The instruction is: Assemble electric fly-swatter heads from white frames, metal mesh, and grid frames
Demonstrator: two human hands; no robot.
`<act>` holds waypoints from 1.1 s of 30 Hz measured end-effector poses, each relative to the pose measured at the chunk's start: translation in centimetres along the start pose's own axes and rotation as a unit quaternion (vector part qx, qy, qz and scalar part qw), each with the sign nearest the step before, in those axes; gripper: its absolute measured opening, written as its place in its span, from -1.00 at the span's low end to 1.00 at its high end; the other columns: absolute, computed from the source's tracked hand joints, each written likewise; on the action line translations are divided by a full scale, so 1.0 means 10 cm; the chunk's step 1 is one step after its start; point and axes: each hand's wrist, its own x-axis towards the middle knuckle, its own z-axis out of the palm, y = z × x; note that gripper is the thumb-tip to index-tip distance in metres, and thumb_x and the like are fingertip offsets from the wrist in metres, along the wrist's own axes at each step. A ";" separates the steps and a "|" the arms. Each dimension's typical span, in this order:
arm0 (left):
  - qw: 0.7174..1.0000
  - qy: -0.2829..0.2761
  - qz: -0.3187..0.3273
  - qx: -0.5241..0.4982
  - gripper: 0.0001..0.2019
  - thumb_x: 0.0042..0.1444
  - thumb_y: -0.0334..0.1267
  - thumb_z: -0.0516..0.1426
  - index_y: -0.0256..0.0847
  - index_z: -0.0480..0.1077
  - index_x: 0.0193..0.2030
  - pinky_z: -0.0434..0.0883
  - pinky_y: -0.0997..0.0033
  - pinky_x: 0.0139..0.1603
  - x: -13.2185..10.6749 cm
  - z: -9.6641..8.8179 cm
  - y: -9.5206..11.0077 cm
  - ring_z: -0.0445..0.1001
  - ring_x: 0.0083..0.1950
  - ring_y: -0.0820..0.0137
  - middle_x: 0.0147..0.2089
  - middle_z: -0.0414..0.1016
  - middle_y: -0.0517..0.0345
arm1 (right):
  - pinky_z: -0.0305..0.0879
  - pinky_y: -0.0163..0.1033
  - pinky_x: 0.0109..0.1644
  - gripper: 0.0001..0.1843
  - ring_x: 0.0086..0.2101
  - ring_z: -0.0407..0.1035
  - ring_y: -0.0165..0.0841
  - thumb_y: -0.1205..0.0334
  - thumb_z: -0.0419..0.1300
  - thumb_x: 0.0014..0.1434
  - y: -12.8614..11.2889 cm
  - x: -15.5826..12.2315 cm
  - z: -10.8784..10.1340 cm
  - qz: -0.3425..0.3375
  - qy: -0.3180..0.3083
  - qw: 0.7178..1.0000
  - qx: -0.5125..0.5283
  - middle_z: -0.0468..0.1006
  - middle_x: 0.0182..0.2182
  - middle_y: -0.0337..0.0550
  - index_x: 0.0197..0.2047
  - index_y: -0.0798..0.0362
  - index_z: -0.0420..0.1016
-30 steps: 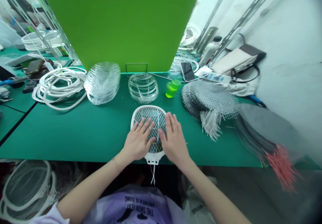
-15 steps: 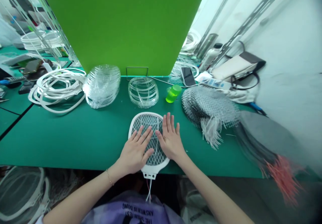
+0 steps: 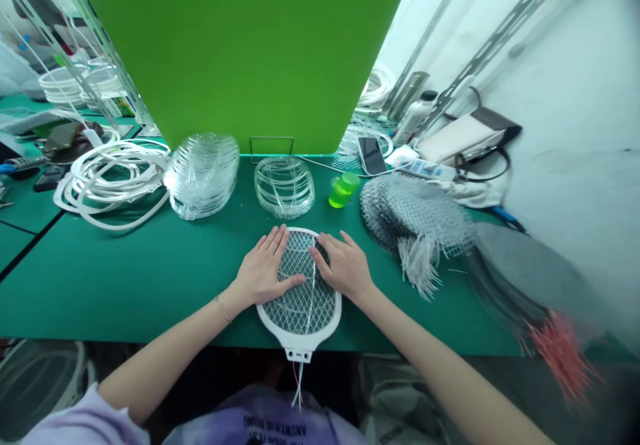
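In the head view, a white fly swatter racket point(image 3: 300, 321) with wire mesh lies flat on the green table point(image 3: 125, 285), near the table's near edge and about the middle of it. Its handle end points to the person, and thin wires point(image 3: 299, 385) hang from this end over the edge. The left hand point(image 3: 263, 268) and the right hand point(image 3: 345, 268) both rest on the far half of the racket, close to each other but not touching. The fingers point(image 3: 273, 239) of the left hand lie open and flat over the frame and mesh, and the fingers point(image 3: 325, 248) of the right hand lie on the mesh, a little bent. They press on it from above and do not close around it. A thin bracelet point(image 3: 223, 309) is on the left wrist. Just beyond the racket stands a small stack of clear plastic frames point(image 3: 284, 188), and to its left is a taller stack of clear frames point(image 3: 204, 176). More left, white plastic rings point(image 3: 113, 178) lie in a loose pile. To the right are a green cup point(image 3: 344, 190), a phone point(image 3: 371, 155), a power strip point(image 3: 427, 170) and a heap of wire mesh sheets point(image 3: 410, 221). Behind the stacks stands a green board point(image 3: 240, 51).
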 end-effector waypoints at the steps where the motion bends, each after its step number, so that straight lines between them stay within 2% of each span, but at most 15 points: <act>1: 1.000 0.003 0.000 -0.001 0.00 0.21 0.40 -0.09 -0.33 -0.22 0.52 -0.05 0.03 0.48 0.00 -0.01 0.01 -0.21 0.55 0.12 0.54 -0.17 -0.18 | 0.05 0.05 0.37 -0.32 0.18 0.34 -0.12 -0.11 -0.25 0.43 0.02 0.05 0.01 0.003 0.015 1.000 0.004 0.52 0.11 0.20 0.07 0.22 0.50; 3: 1.000 0.008 -0.008 -0.003 0.03 0.15 0.44 -0.07 -0.31 -0.17 0.52 -0.04 0.02 0.47 0.02 -0.03 0.02 -0.13 0.54 0.09 0.53 -0.10 -0.17 | 0.07 0.06 0.36 -0.34 0.29 0.18 -0.11 -0.09 -0.25 0.43 0.06 0.12 0.04 -0.005 0.025 1.000 0.018 0.41 0.21 0.23 0.07 0.22 0.49; 4: 1.000 0.010 -0.013 -0.003 0.04 0.13 0.46 -0.06 -0.31 -0.14 0.51 -0.05 0.01 0.47 0.04 -0.03 0.02 -0.08 0.53 0.06 0.52 -0.06 -0.17 | 0.06 0.08 0.37 -0.34 0.36 0.05 -0.12 -0.09 -0.24 0.43 0.08 0.15 0.07 -0.024 0.011 0.999 0.027 0.29 0.30 0.22 0.17 0.22 0.43; 6: 1.000 0.012 -0.022 0.002 0.05 0.11 0.47 -0.05 -0.33 -0.08 0.50 -0.10 -0.01 0.48 0.08 -0.04 0.02 0.00 0.51 0.03 0.49 0.04 -0.20 | -0.01 0.13 0.40 -0.35 0.42 -0.17 -0.18 -0.09 -0.23 0.43 0.12 0.19 0.10 -0.077 -0.047 0.995 0.042 0.07 0.42 0.09 0.38 0.13 0.18; 8: 1.000 0.013 -0.015 0.007 0.02 0.13 0.46 -0.06 -0.31 -0.06 0.50 -0.17 -0.03 0.49 0.12 -0.03 0.01 0.01 0.50 0.03 0.48 0.07 -0.19 | -0.04 0.15 0.41 -0.34 0.43 -0.21 -0.23 -0.09 -0.22 0.43 0.15 0.22 0.10 -0.112 -0.103 0.987 0.050 -0.01 0.45 -0.03 0.48 0.00 -0.05; 9: 1.000 0.012 -0.003 0.009 0.01 0.14 0.46 -0.07 -0.28 -0.08 0.50 -0.20 -0.03 0.49 0.13 -0.03 0.00 -0.03 0.51 0.04 0.50 0.04 -0.17 | -0.06 0.15 0.42 -0.33 0.42 -0.19 -0.24 -0.11 -0.21 0.43 0.15 0.22 0.09 -0.117 -0.118 0.985 0.051 -0.01 0.45 -0.05 0.50 -0.04 -0.10; 12: 0.999 0.001 0.040 0.000 -0.01 0.16 0.45 -0.09 -0.21 -0.18 0.53 -0.21 0.00 0.49 0.15 -0.01 -0.01 -0.15 0.54 0.10 0.54 -0.09 -0.09 | -0.12 0.18 0.43 -0.26 0.42 -0.18 -0.22 -0.19 -0.14 0.39 0.12 0.22 0.04 -0.108 -0.121 0.985 0.056 -0.02 0.45 -0.05 0.50 -0.06 -0.14; 15: 0.999 -0.009 0.026 -0.026 0.06 0.08 0.49 -0.03 -0.22 -0.13 0.52 -0.16 -0.01 0.49 0.17 -0.01 -0.02 -0.08 0.53 0.08 0.53 -0.05 -0.09 | -0.20 0.23 0.43 -0.19 0.42 -0.20 -0.18 -0.25 -0.08 0.35 0.11 0.21 0.03 -0.101 -0.119 0.985 0.069 -0.02 0.45 -0.06 0.50 -0.06 -0.14; 18: 0.998 -0.016 0.011 -0.058 -0.05 0.16 0.44 -0.07 -0.20 -0.04 0.49 -0.17 -0.02 0.49 0.20 -0.03 -0.06 -0.04 0.52 0.13 0.51 0.01 -0.02 | -0.19 0.24 0.43 -0.32 0.42 -0.17 -0.21 -0.18 -0.14 0.40 0.15 0.23 0.04 -0.087 -0.111 0.985 0.097 0.05 0.43 -0.14 0.48 -0.13 -0.04; 20: 0.998 -0.020 0.017 -0.065 -0.16 0.27 0.35 -0.14 -0.17 -0.08 0.50 -0.19 -0.01 0.49 0.22 -0.05 -0.09 -0.11 0.54 0.18 0.53 -0.05 0.02 | -0.19 0.23 0.43 -0.39 0.42 -0.18 -0.24 -0.09 -0.23 0.44 0.16 0.22 0.05 -0.078 -0.102 0.986 0.104 0.06 0.43 -0.18 0.48 -0.15 -0.04; 23: 0.999 -0.014 0.028 -0.024 -0.24 0.35 0.25 -0.18 -0.13 -0.18 0.53 -0.23 -0.05 0.49 0.20 -0.09 -0.08 -0.24 0.56 0.17 0.55 -0.15 0.05 | -0.26 0.22 0.44 -0.33 0.44 -0.31 -0.22 -0.06 -0.27 0.45 0.09 0.10 0.05 -0.016 -0.041 0.998 0.055 -0.11 0.47 -0.09 0.52 -0.02 -0.25; 25: 0.999 0.013 0.041 0.022 -0.29 0.38 0.17 -0.17 -0.16 -0.19 0.53 -0.28 -0.07 0.49 0.14 -0.11 0.00 -0.29 0.56 0.15 0.56 -0.18 0.04 | -0.24 0.23 0.43 -0.28 0.44 -0.38 -0.19 -0.05 -0.28 0.44 -0.02 -0.06 0.08 0.049 0.003 0.999 0.016 -0.23 0.48 -0.02 0.51 0.06 -0.44; 28: 0.997 0.047 0.030 0.048 -0.35 0.42 0.05 -0.17 -0.26 -0.13 0.52 -0.20 -0.02 0.50 -0.04 -0.06 0.22 -0.26 0.56 0.15 0.55 -0.18 -0.04 | -0.14 0.26 0.41 -0.28 0.44 -0.36 -0.17 -0.03 -0.30 0.45 -0.19 -0.31 0.18 0.085 0.002 0.996 0.012 -0.24 0.48 -0.05 0.49 0.00 -0.60; 30: 0.999 0.029 0.014 0.033 -0.37 0.43 0.05 -0.19 -0.23 -0.10 0.52 -0.09 -0.01 0.48 -0.18 0.02 0.36 -0.21 0.55 0.15 0.55 -0.15 -0.01 | -0.14 0.28 0.40 -0.29 0.44 -0.34 -0.16 -0.04 -0.31 0.45 -0.26 -0.43 0.26 0.088 0.005 0.995 0.035 -0.21 0.48 -0.06 0.49 -0.05 -0.60; 33: 1.000 -0.011 0.011 0.019 -0.35 0.41 0.10 -0.18 -0.17 -0.10 0.52 -0.06 -0.05 0.47 -0.33 0.11 0.47 -0.19 0.55 0.14 0.55 -0.15 0.08 | -0.22 0.35 0.39 -0.28 0.44 -0.38 -0.10 -0.05 -0.30 0.44 -0.28 -0.43 0.26 0.098 0.045 0.992 0.067 -0.23 0.48 0.00 0.51 -0.03 -0.53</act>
